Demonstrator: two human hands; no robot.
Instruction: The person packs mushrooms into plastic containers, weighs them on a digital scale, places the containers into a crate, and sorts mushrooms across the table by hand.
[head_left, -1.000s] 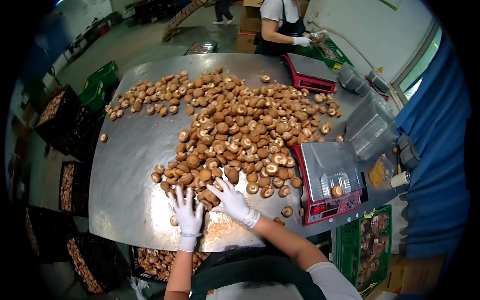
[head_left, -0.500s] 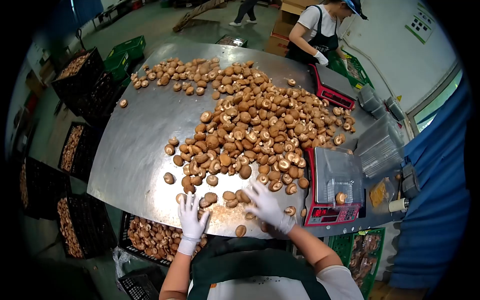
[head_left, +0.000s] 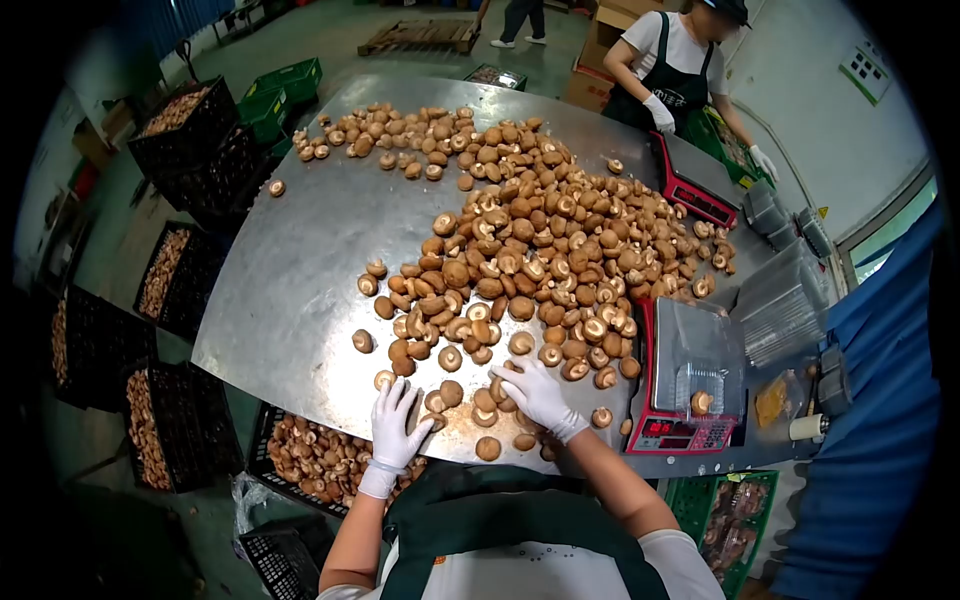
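Mushrooms lie loose near front edge of bench, between hands; pile spreads toward far edge. Left hand open, thumb beside mushroom. Right hand open, fingers over others. Light, flat fingers seem best, sparing caps, keeping all clear of edge.

From my head, one camera is looking forward and down, from near above the mushrooms and table.
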